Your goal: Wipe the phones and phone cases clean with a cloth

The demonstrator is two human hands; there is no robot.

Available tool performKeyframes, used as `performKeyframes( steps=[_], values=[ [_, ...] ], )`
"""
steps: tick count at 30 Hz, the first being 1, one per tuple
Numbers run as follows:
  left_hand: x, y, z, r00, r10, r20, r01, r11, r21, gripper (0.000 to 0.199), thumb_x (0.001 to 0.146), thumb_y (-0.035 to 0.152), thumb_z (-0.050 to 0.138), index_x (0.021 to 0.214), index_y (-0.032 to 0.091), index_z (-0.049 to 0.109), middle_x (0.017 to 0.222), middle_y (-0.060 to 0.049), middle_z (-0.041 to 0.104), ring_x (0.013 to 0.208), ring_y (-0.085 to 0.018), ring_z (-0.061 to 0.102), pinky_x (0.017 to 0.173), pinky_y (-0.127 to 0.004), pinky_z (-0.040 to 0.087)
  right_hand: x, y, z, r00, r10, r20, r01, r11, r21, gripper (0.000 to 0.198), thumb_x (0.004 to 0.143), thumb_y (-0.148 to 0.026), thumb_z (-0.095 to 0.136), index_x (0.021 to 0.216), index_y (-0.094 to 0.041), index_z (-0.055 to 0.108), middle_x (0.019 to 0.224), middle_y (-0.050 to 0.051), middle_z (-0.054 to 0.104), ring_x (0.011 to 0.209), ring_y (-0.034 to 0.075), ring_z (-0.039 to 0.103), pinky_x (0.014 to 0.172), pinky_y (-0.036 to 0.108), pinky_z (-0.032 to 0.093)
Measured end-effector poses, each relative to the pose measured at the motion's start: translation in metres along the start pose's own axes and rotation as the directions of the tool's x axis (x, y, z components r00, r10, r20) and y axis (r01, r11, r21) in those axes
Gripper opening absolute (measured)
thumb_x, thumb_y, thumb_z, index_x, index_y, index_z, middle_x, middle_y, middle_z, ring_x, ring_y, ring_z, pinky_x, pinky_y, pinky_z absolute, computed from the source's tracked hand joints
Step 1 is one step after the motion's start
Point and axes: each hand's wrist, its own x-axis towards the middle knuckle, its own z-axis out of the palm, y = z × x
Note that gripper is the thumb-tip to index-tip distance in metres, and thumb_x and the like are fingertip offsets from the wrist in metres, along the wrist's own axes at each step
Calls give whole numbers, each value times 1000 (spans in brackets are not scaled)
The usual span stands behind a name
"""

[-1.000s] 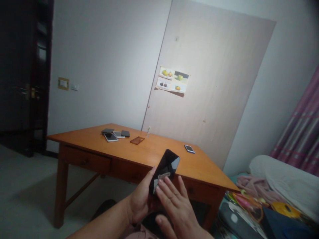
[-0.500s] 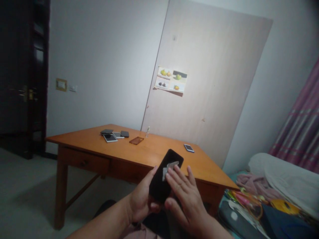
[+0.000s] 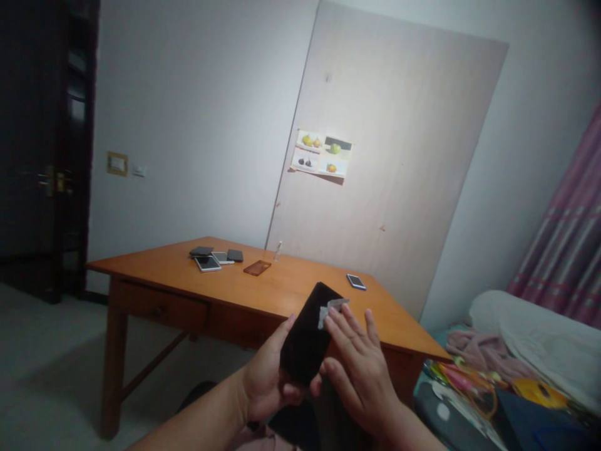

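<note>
My left hand (image 3: pixel 268 376) is wrapped round the lower left side of a black smartphone (image 3: pixel 305 341), which is tilted with its dark face toward me. On the phone's upper right part lies a small whitish wipe (image 3: pixel 325 316), pressed under the fingertips of my right hand (image 3: pixel 359 363). The right fingers are stretched out over the wipe, with the thumb lower down near the phone's edge. Both hands are above my lap, in front of the wooden table (image 3: pixel 300 285).
Several phones or tablets (image 3: pixel 208 262) lie at the table's left, beside a brown phone case (image 3: pixel 257 268) and a small clear bottle (image 3: pixel 278 252). Another phone (image 3: pixel 356 281) rests on the right. Bags and clothes (image 3: pixel 488 354) are piled to the right.
My right hand has slid the wipe up and to the right, toward the phone's right edge. The left hand holds the phone almost unmoved.
</note>
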Motion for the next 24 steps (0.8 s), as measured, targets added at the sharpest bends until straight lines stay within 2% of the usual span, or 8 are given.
performKeyframes(
  steps=[2, 6, 8, 13, 15, 19, 21, 24],
  values=[
    [0, 1, -1, 1000, 3, 5, -4, 1000, 9, 70, 90, 74, 42, 100, 10, 70, 76, -11, 70, 51, -14, 62, 35, -16, 25, -1, 1, 0, 1000, 29, 5, -29, 1000, -7, 64, 96, -35, 52, 154, -15, 34, 156, 11, 40, 149, 31, 26, 123, 58, 2],
    [-1, 0, -5, 1000, 10, -18, -13, 992, -127, 57, 90, 67, 50, 93, 13, 68, 63, -2, 63, 44, -9, 56, 35, -14, 25, -8, -13, 2, 964, -263, 46, 260, 964, 60, 69, 95, -49, 52, 151, -12, 37, 150, 10, 49, 147, 30, 32, 124, 56, -2],
    [-1, -1, -6, 1000, 1, -12, -3, 989, -145, 56, 90, 67, 51, 91, 13, 68, 60, -1, 60, 43, -8, 54, 34, -14, 25, -9, -15, 1, 945, -323, 56, 319, 945, 65, 69, 94, -50, 54, 150, -13, 39, 148, 8, 52, 146, 30, 33, 124, 56, -5],
    [-2, 0, -3, 999, 38, 26, -38, 999, 9, 66, 92, 71, 42, 106, 11, 68, 78, -12, 70, 55, -14, 64, 36, -14, 26, -4, -2, -4, 999, -30, 29, 30, 999, -20, 61, 95, -36, 54, 151, -16, 39, 154, 9, 44, 149, 32, 26, 123, 60, 1],
    [-3, 1, -2, 999, 39, 11, -39, 999, 8, 66, 92, 71, 41, 103, 11, 69, 76, -11, 69, 54, -14, 63, 35, -14, 27, -5, -3, -3, 998, -51, 34, 51, 999, 1, 63, 95, -40, 53, 151, -15, 39, 153, 10, 45, 148, 33, 27, 122, 60, 2],
    [-4, 1, -3, 999, 18, -31, -20, 997, -76, 58, 91, 67, 47, 97, 14, 69, 67, -6, 66, 47, -11, 58, 34, -15, 26, -8, -11, -3, 954, -295, 59, 290, 954, 79, 70, 92, -52, 55, 150, -15, 41, 145, 9, 56, 144, 31, 36, 124, 56, 0],
    [-4, 1, -4, 1000, -6, -12, 5, 998, -64, 62, 91, 69, 45, 99, 13, 69, 69, -7, 68, 48, -12, 60, 34, -15, 26, -7, -8, -4, 967, -249, 59, 245, 968, 60, 67, 93, -47, 57, 151, -17, 41, 145, 8, 55, 145, 31, 36, 124, 57, 0],
    [-3, 0, -5, 999, -30, 15, 30, 1000, -9, 73, 90, 75, 40, 102, 10, 70, 77, -13, 71, 53, -16, 65, 34, -16, 25, -4, 1, -5, 1000, -22, 7, 22, 1000, 4, 63, 95, -37, 55, 153, -20, 38, 151, 8, 48, 147, 32, 30, 123, 61, 3]
  ],
)
